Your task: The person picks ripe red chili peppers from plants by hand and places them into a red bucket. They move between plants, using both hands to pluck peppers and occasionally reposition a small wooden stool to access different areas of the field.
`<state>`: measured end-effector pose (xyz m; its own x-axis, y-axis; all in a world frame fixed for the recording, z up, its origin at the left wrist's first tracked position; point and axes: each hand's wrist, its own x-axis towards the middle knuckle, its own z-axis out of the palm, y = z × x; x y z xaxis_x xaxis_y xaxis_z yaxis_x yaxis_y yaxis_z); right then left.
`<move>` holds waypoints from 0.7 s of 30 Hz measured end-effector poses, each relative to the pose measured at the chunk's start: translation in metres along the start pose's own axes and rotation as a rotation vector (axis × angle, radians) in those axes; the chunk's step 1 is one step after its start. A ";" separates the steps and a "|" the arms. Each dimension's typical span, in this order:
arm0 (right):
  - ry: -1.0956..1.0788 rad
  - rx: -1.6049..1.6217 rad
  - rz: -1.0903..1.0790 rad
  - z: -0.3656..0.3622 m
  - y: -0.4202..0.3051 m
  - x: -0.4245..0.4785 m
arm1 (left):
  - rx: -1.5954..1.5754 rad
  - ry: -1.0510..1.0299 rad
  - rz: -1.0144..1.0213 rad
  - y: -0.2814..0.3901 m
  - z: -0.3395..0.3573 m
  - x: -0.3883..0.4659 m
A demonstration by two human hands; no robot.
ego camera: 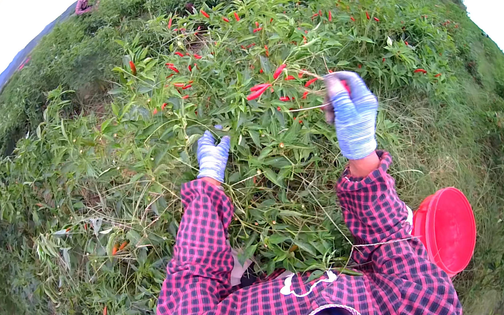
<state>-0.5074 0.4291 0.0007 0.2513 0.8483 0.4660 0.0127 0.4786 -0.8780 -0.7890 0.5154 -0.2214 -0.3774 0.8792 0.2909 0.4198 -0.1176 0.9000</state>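
My right hand [355,115], in a blue-and-white knit glove with darkened fingertips, is raised above the chili pepper plants [276,158]. Its fingers are closed, and a red chili pepper [345,86] shows between them. Thin pale stems run leftward from this hand, close to bright red chili peppers [259,91]; whether those hang from the held stems is hard to tell. My left hand [213,156], gloved alike, reaches in among green leaves and stems. Foliage covers its fingertips, so its grip is unclear.
A red plastic bucket [449,230] lies tilted by my right arm, mouth facing right. More ripe chilies [172,67] hang on the plants ahead. Dry grass [425,136] grows to the right. A person in a cap [84,2] is far off at upper left.
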 end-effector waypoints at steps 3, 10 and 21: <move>0.597 -0.234 -0.392 -0.029 -0.021 0.014 | -0.002 -0.017 0.085 0.025 0.005 -0.006; -0.228 0.260 0.553 0.029 0.017 -0.007 | 0.184 0.017 0.279 0.089 0.005 -0.037; -0.515 1.240 0.899 0.067 0.108 0.006 | -0.052 -0.053 0.222 0.056 0.017 -0.026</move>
<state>-0.5697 0.5016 -0.0842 -0.5927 0.8007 0.0865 -0.7660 -0.5272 -0.3679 -0.7415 0.4937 -0.1847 -0.2360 0.8520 0.4674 0.4440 -0.3333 0.8317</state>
